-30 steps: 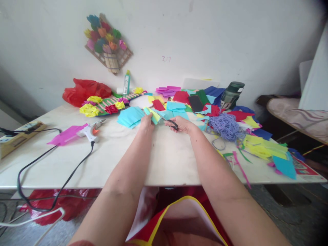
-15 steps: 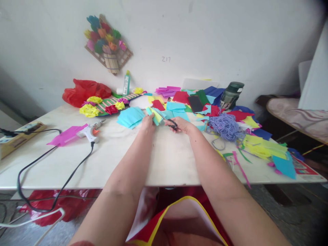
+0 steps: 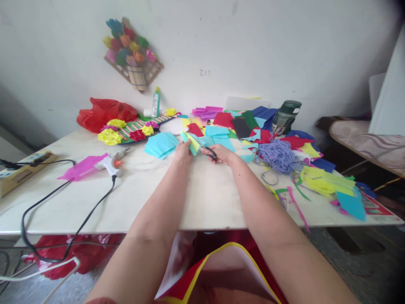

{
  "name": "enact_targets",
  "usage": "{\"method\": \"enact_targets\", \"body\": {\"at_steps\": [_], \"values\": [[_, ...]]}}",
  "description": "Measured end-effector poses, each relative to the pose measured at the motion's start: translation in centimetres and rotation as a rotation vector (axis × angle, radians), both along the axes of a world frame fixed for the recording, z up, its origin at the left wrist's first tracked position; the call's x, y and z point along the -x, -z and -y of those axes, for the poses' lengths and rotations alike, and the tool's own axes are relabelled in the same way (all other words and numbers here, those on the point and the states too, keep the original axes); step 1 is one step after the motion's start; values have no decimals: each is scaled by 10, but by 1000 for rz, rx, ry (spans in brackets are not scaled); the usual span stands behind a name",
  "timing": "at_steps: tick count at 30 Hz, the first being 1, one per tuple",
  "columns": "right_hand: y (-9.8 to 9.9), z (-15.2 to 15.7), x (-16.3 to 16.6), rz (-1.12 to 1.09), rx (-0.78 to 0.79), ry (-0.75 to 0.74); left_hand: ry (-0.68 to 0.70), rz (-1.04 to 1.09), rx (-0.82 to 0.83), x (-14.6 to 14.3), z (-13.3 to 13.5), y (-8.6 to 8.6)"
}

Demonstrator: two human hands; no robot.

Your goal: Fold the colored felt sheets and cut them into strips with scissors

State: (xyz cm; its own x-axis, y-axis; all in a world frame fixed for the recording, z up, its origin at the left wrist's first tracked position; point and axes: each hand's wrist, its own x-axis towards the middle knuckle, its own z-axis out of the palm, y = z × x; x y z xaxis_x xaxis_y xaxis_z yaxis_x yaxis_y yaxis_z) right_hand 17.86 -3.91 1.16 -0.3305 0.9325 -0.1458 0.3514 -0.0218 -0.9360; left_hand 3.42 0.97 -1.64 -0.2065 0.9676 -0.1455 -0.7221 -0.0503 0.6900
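Observation:
Between the fingers of my left hand [image 3: 183, 153] is a small piece of yellow and light-blue paper [image 3: 193, 145], held just above the table. My right hand [image 3: 222, 154] grips a pair of black-handled scissors [image 3: 211, 153], whose blades point left at the paper. Whether the blades are cutting into it is too small to tell. Left of my left hand lies a stack of light-blue paper squares [image 3: 161, 145]. More light-blue sheets [image 3: 217, 131] lie just beyond the scissors.
A glue gun [image 3: 111, 164] with a looping cord rests on pink paper [image 3: 84, 167], near a power strip [image 3: 27, 171]. Purple yarn [image 3: 276, 156], yellow scraps [image 3: 325, 180], a phone [image 3: 241, 128] and a dark bottle [image 3: 286, 117] are at the right. A flower-decorated craft [image 3: 129, 130] lies at the back left.
My right hand and the scissors have shifted very slightly to the left, towards the paper. My left hand stays where it was, still holding the paper.

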Motion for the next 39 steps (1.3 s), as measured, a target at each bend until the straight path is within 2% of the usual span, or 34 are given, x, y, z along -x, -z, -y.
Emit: {"method": "enact_targets", "body": {"at_steps": [18,28,39], "values": [[4,-4,0,-15,-21,9,-7,25,1,0,2,-2],[-3,4,3,4,-43,21,-6,15,-1,2,0,0],[6,-5,-2,-40,7,-2,11,5,37,0,1,0]]}}
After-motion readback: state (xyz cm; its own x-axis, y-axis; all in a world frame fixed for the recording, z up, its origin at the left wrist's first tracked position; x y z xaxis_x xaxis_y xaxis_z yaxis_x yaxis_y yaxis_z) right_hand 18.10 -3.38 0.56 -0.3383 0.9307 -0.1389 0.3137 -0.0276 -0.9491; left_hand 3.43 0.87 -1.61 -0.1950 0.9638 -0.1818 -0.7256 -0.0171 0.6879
